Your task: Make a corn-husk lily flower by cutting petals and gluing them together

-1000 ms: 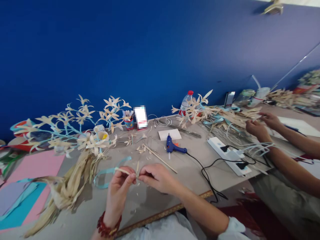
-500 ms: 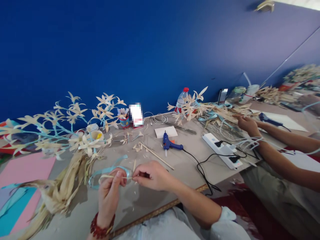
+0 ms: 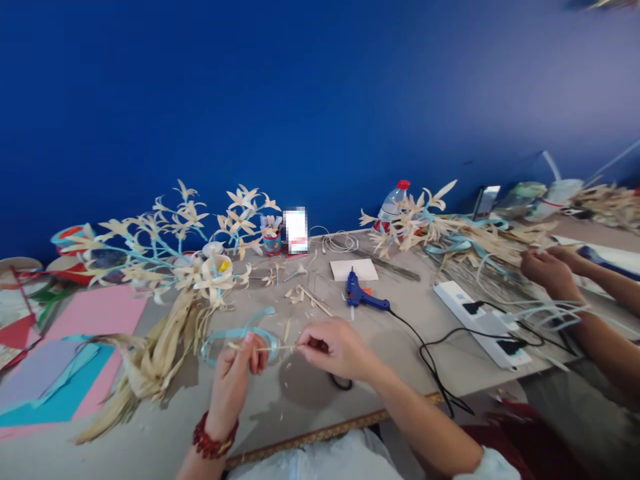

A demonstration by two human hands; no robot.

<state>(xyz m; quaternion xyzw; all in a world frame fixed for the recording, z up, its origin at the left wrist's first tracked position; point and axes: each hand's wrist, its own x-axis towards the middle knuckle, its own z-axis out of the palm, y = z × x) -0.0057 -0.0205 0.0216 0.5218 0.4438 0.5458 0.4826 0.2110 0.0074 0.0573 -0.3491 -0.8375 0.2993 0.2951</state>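
Note:
My left hand [image 3: 235, 380], with a red bead bracelet on the wrist, pinches one end of a thin pale straw strip [image 3: 274, 347]. My right hand [image 3: 336, 348] pinches the other end, so the strip is stretched between them just above the grey table [image 3: 310, 400]. A light blue ribbon loop [image 3: 240, 333] lies right behind my left hand. A bundle of dried husk leaves [image 3: 150, 363] lies to the left of it.
A blue glue gun [image 3: 365, 298] with a black cord lies behind my right hand, near a white power strip [image 3: 480, 320]. Straw flowers on blue stems [image 3: 175, 233] stand at left, coloured paper sheets [image 3: 65, 360] at far left. Another person's hands [image 3: 550, 273] work at right.
My hands have drawn apart, pulling the straw strip out longer between them. The view has shifted slightly, and the other person's hands have moved.

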